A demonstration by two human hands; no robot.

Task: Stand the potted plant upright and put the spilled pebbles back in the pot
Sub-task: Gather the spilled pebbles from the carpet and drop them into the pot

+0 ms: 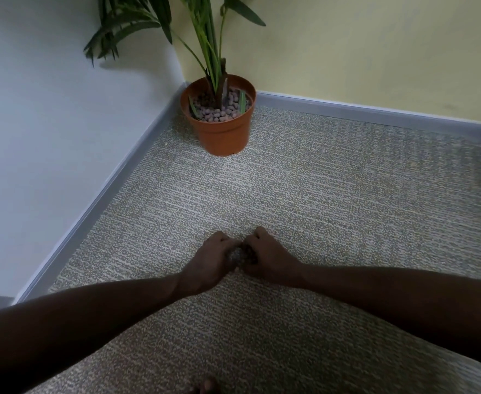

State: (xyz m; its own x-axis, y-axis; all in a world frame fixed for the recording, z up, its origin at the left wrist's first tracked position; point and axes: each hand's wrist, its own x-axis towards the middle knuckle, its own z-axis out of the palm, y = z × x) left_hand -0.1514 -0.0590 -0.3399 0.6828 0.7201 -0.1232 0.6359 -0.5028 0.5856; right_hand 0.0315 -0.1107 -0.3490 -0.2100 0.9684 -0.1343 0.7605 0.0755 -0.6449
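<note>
Carpeted corner: upright pot [219, 129]; left hand [210, 258] and right hand [267, 255] cup pebbles [241, 255] together.

A round terracotta-orange plastic pot [220, 120] stands upright on the carpet, well beyond the fingers [222, 242], in the wall corner. A green long-leaved plant [208, 49] rises from it. Small rounded grey-brown clay pebbles [222, 109] fill its top; a few more pebbles [240, 255] lie between the fingers.

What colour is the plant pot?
Terracotta orange pot, seen in the head view.
</note>
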